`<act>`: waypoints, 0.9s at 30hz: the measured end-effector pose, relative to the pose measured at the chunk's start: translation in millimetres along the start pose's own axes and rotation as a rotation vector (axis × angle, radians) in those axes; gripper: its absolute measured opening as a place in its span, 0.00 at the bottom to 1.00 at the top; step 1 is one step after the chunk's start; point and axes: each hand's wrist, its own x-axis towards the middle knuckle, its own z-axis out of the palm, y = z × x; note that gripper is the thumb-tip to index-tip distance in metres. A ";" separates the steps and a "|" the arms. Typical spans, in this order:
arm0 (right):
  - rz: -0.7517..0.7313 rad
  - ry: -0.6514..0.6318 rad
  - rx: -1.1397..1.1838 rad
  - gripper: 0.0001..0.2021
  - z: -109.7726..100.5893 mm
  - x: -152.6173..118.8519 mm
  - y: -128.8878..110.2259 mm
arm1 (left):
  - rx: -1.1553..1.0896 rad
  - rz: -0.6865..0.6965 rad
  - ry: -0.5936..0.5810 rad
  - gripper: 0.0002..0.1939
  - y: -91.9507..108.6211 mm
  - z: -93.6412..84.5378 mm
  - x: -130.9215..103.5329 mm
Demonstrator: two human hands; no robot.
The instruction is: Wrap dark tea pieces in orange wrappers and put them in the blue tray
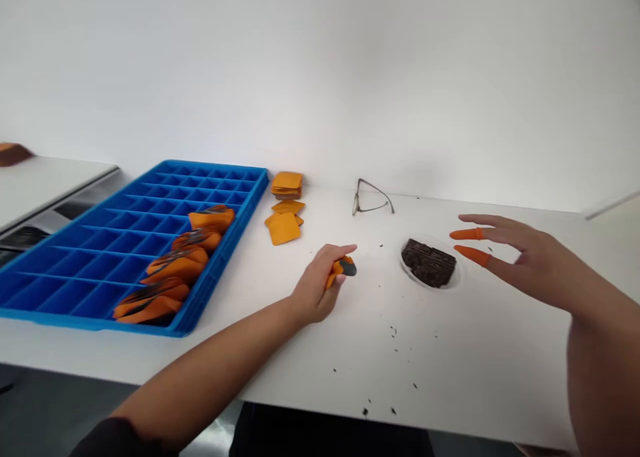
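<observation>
My left hand (315,287) is closed around a small orange pouch (336,270), whose dark grey inner side shows at its mouth. Orange finger cots (473,255) cover the thumb and a finger of my right hand (533,260). That hand hovers with fingers spread, just right of a shallow white dish (459,280), and has nothing between its fingertips. Dark brown, ridged pieces (429,263) lie packed together in the dish. Left of my left hand are loose flat orange pouches (284,229), with a stack of them (287,183) behind.
A blue compartment tray (200,310) stands at the left, its right-hand column holding several orange pouches (177,263) with dark contents. Eyeglasses (373,207) lie near the wall. Dark crumbs (393,330) dot the white table (300,370). An orange-brown object (14,153) sits far left.
</observation>
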 end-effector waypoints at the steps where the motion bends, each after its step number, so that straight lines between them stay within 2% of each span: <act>1: 0.073 -0.041 -0.028 0.20 1.2 -2.3 12.5 | -0.015 0.009 0.010 0.26 -0.2 0.8 -0.4; 3: 0.192 -0.128 -0.061 0.22 9.3 -4.7 33.4 | -0.034 0.025 0.028 0.26 0.3 2.4 -1.5; 5: 0.224 -0.188 -0.077 0.24 22.6 -4.5 45.7 | -0.041 0.031 0.035 0.27 1.3 3.8 -3.2; 11: 0.201 -0.355 -0.181 0.29 59.9 -3.5 43.2 | -0.035 0.025 0.029 0.28 4.3 8.1 -6.8; 17: 0.157 -0.252 -0.158 0.24 66.4 -9.2 35.6 | -0.036 0.027 -0.007 0.28 7.6 11.1 -5.6; 22: 0.143 -0.141 -0.061 0.15 66.8 -9.6 28.8 | -0.043 0.004 -0.005 0.28 6.7 11.5 -7.4; 27: 0.151 -0.163 -0.038 0.15 70.5 -8.5 26.0 | -0.069 -0.024 0.011 0.29 5.2 12.0 -10.1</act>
